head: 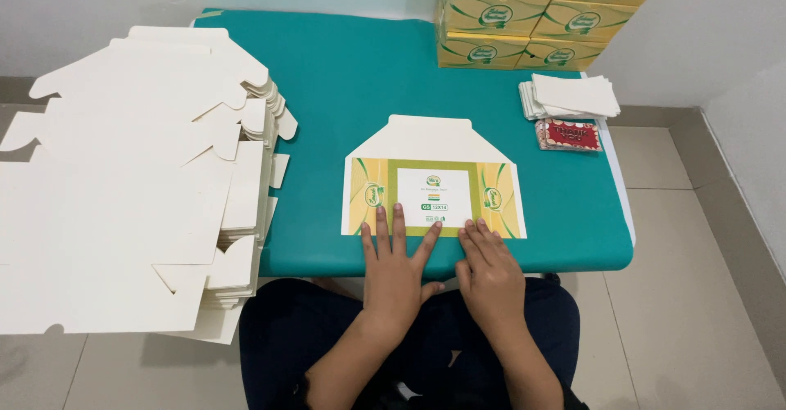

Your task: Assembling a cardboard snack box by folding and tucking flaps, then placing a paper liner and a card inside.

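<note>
flat carton blank (434, 190): lies just ahead of hands, long axis left-right | left hand (395, 267), right hand (490, 272): spread flat, near edge pressed, nothing gripped, equally near

Both my hands are down flat, palms down, fingers pointing to 12 o'clock. My left hand (395, 267) has fingers spread wide, thumb angled out toward 2 o'clock, index and middle longest up front. My right hand (489, 269) sits just beside it at 3 o'clock, fingers held close together, slightly curled at the tips, thumb tucked in toward the left hand. Neither grips anything. Both forearms are bare, running back toward 6 o'clock, left forearm slanting to 7, right to 5.
</note>
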